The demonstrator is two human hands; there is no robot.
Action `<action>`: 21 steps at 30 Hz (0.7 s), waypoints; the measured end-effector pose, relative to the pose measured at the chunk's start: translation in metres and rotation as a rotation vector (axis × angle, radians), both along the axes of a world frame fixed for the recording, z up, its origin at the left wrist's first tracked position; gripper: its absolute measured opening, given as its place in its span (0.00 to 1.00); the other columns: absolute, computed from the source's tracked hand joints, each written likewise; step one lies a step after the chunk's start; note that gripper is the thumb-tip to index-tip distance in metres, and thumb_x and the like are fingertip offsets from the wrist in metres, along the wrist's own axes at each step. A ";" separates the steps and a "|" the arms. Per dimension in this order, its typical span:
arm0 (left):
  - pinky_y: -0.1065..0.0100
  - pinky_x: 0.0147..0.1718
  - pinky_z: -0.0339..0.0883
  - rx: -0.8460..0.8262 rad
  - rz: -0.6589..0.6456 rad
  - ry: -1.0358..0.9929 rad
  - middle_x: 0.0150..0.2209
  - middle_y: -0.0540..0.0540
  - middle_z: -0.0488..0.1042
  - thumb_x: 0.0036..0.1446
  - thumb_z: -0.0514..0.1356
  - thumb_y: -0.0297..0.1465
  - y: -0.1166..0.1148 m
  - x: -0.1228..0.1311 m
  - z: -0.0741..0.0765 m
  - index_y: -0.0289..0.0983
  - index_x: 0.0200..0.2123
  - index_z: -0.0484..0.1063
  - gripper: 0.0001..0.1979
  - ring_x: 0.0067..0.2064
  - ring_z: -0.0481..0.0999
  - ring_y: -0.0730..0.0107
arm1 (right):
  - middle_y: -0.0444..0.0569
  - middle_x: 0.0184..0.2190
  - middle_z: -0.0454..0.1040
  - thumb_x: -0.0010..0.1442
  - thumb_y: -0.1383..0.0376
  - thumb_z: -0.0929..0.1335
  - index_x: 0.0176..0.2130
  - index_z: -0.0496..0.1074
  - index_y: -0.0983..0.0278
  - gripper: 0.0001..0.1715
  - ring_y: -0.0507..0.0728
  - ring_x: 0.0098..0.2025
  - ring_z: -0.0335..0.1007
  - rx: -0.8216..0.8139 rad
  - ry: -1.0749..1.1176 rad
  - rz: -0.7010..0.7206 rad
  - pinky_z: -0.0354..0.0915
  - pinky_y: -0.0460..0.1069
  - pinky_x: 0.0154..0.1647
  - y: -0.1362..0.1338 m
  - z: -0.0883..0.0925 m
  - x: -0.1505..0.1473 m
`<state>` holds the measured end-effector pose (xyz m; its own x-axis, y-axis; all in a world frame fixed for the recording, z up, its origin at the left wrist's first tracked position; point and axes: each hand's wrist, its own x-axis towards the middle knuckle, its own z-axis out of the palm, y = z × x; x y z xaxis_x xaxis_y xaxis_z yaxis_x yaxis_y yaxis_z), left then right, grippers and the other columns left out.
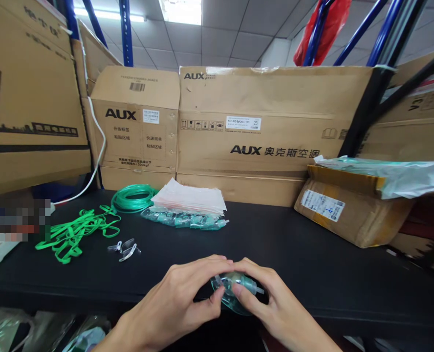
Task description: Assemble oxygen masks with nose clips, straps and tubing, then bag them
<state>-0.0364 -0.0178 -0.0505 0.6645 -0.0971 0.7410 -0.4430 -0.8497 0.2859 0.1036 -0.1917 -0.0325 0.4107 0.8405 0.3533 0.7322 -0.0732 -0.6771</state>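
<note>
A clear green oxygen mask (235,282) is between my two hands at the front edge of the black table, its pale connector pointing right. My left hand (187,288) grips the mask's left side, thumb and fingers bent around it. From the right, my right hand (264,288) holds it too, with the thumb on the front and the fingers over the top. The fingertips of both hands meet above the mask, and part of its rim is hidden. Small clear plastic pieces (129,253) lie to the left of my hands.
Tangled green elastic straps (74,233) and a coil of green tubing (131,198) lie on the left. Behind, papers (189,195) rest on several green masks (187,221). A taped carton (349,210) stands at right. Large cardboard boxes (271,107) line the back.
</note>
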 end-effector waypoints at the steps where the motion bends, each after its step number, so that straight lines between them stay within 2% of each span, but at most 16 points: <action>1: 0.70 0.63 0.66 -0.009 -0.005 0.016 0.59 0.49 0.76 0.63 0.60 0.21 0.000 -0.001 0.000 0.43 0.64 0.64 0.27 0.60 0.75 0.70 | 0.50 0.51 0.80 0.66 0.51 0.68 0.52 0.79 0.54 0.20 0.65 0.56 0.73 0.004 -0.011 0.002 0.68 0.56 0.57 -0.001 0.000 0.001; 5: 0.67 0.63 0.67 -0.098 -0.011 0.155 0.62 0.52 0.73 0.67 0.60 0.26 0.005 -0.005 0.004 0.47 0.65 0.64 0.26 0.61 0.75 0.68 | 0.52 0.53 0.80 0.66 0.49 0.67 0.53 0.79 0.55 0.22 0.65 0.59 0.72 0.026 -0.029 0.032 0.67 0.57 0.60 -0.004 -0.002 0.003; 9: 0.57 0.66 0.62 -0.276 -0.049 0.328 0.64 0.55 0.71 0.70 0.59 0.34 0.007 -0.008 0.013 0.54 0.64 0.68 0.22 0.65 0.69 0.63 | 0.51 0.54 0.79 0.66 0.51 0.69 0.54 0.78 0.53 0.21 0.65 0.59 0.72 0.083 -0.013 0.003 0.65 0.60 0.63 -0.005 -0.006 0.001; 12: 0.56 0.67 0.60 -0.462 -0.049 0.331 0.62 0.55 0.74 0.69 0.60 0.37 0.004 -0.008 0.015 0.55 0.59 0.74 0.17 0.65 0.70 0.62 | 0.50 0.51 0.80 0.66 0.56 0.70 0.53 0.77 0.54 0.16 0.63 0.54 0.76 0.138 -0.047 0.032 0.69 0.55 0.59 -0.003 -0.007 -0.003; 14: 0.58 0.63 0.65 -0.597 -0.028 0.276 0.61 0.51 0.75 0.66 0.63 0.38 0.001 -0.006 0.013 0.52 0.58 0.75 0.17 0.63 0.72 0.61 | 0.48 0.48 0.81 0.67 0.61 0.69 0.51 0.76 0.55 0.13 0.60 0.50 0.78 0.170 -0.076 0.080 0.71 0.51 0.55 0.000 -0.007 -0.005; 15: 0.60 0.59 0.69 -0.677 -0.004 0.235 0.58 0.48 0.76 0.64 0.65 0.39 0.000 -0.004 0.011 0.49 0.56 0.75 0.17 0.59 0.75 0.60 | 0.47 0.47 0.80 0.67 0.63 0.69 0.50 0.75 0.55 0.12 0.58 0.49 0.78 0.189 -0.095 0.102 0.71 0.49 0.53 0.002 -0.007 -0.006; 17: 0.67 0.46 0.74 -0.817 0.067 0.175 0.46 0.47 0.78 0.59 0.69 0.39 -0.002 0.001 0.007 0.42 0.47 0.75 0.15 0.47 0.78 0.64 | 0.46 0.47 0.80 0.66 0.67 0.69 0.52 0.73 0.54 0.15 0.56 0.48 0.78 0.243 -0.150 0.131 0.71 0.46 0.51 0.006 -0.008 -0.007; 19: 0.72 0.36 0.68 -0.882 0.125 0.181 0.33 0.52 0.73 0.56 0.70 0.40 -0.002 0.006 0.002 0.38 0.36 0.72 0.14 0.35 0.72 0.71 | 0.45 0.48 0.79 0.64 0.70 0.70 0.53 0.71 0.53 0.19 0.56 0.48 0.78 0.314 -0.201 0.129 0.70 0.45 0.52 0.009 -0.011 -0.006; 21: 0.73 0.31 0.61 -0.904 0.115 0.232 0.27 0.55 0.66 0.57 0.69 0.41 -0.001 0.009 -0.001 0.37 0.32 0.71 0.15 0.30 0.65 0.74 | 0.45 0.48 0.78 0.63 0.72 0.71 0.52 0.71 0.52 0.21 0.55 0.48 0.78 0.358 -0.227 0.123 0.70 0.45 0.51 0.011 -0.015 -0.006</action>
<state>-0.0271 -0.0189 -0.0514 0.7746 0.5259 0.3512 -0.2192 -0.2976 0.9292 0.0979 -0.1812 -0.0473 0.1931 0.6864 0.7011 0.8540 0.2342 -0.4645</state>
